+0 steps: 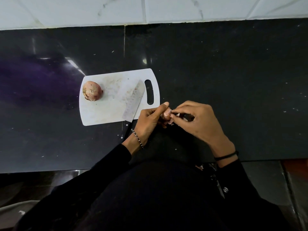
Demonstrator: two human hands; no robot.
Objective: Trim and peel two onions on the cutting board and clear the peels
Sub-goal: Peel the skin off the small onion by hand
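A white cutting board lies on the dark counter. One unpeeled reddish onion sits at the board's left end. A knife rests on the board's right half, blade on the board and dark handle hanging off the near edge. Just right of the board, my left hand grips a second, pinkish onion, mostly hidden by my fingers. My right hand pinches a strip of onion peel at that onion's side.
The black counter stretches to both sides, with small white specks on it. A white tiled wall runs along the back. The counter's front edge is close to my body. A small piece of peel lies near my right sleeve.
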